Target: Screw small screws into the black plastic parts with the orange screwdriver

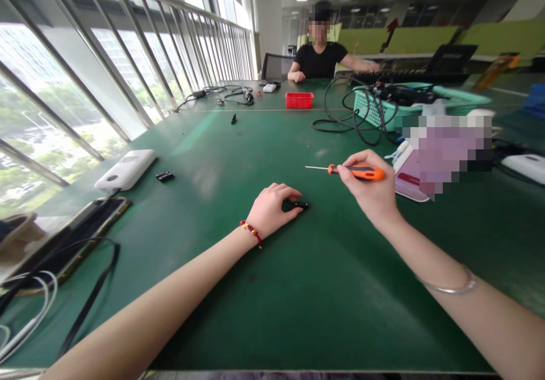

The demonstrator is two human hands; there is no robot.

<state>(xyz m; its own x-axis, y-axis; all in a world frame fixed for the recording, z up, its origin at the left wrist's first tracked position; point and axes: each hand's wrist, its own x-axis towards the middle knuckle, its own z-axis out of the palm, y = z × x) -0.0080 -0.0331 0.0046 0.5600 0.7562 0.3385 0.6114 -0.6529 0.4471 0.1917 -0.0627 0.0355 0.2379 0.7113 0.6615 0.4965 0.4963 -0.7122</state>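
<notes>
My right hand (371,190) grips a screwdriver (365,172) by its orange and dark grey handle. The thin metal shaft points left, held above the green table (204,255). Lower and to the left, my left hand (275,209) rests on the tabletop with thumb and fingers closed around a small black part (300,204). One end of that part shows beyond the fingertips; its exact kind cannot be made out. The screwdriver tip is apart from it, above and slightly to the right. Another small black piece (165,176) lies on the table farther left.
At the left are a white power bank (126,170), a dark phone (72,243) and cables. Farther back sit a red bin (299,100) and a tiny black piece (234,118). A turquoise basket (370,110) with black cables stands right. Across the table sits a person (320,56).
</notes>
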